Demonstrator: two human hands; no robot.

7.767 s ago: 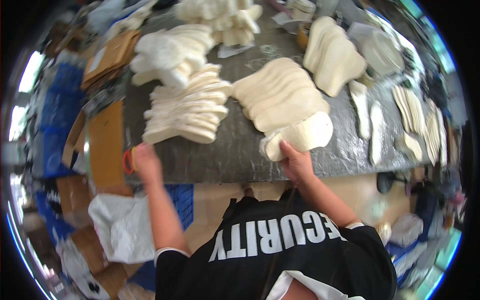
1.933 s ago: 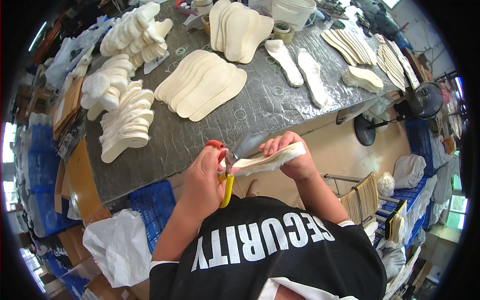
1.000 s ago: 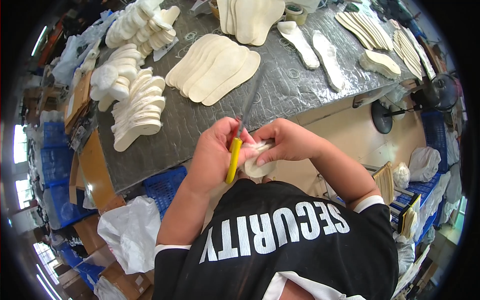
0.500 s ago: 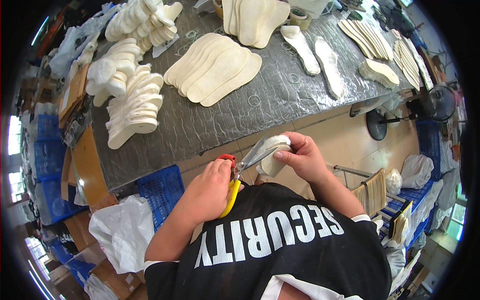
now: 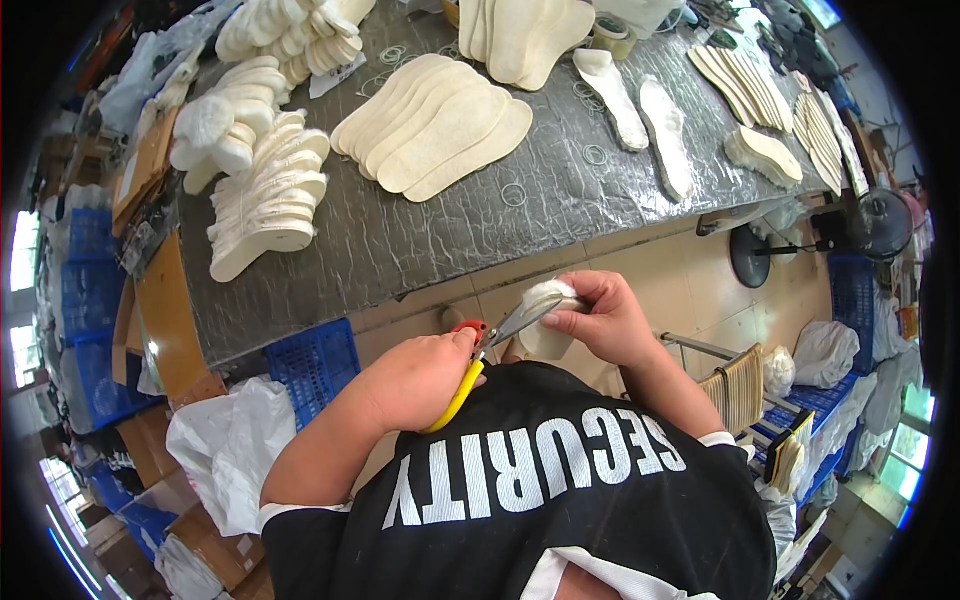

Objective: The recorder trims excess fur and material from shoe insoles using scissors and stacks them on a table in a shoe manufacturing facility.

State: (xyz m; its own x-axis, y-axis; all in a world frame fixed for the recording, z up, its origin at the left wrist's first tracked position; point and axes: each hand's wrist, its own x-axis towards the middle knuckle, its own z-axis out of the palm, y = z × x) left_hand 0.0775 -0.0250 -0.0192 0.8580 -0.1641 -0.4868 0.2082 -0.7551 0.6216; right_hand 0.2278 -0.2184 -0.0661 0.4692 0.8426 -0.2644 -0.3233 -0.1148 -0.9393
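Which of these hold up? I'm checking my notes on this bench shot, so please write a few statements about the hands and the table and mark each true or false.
1. The left hand holds scissors with yellow and red handles. True.
2. The right hand grips a pale fleecy insole. True.
3. The scissors lie on the grey table. False: they are in the left hand, held in front of the chest, off the table.
4. A fanned row of flat beige insoles lies on the table. True.
5. The right hand rests on the table's edge. False: it is held below the edge, apart from it.
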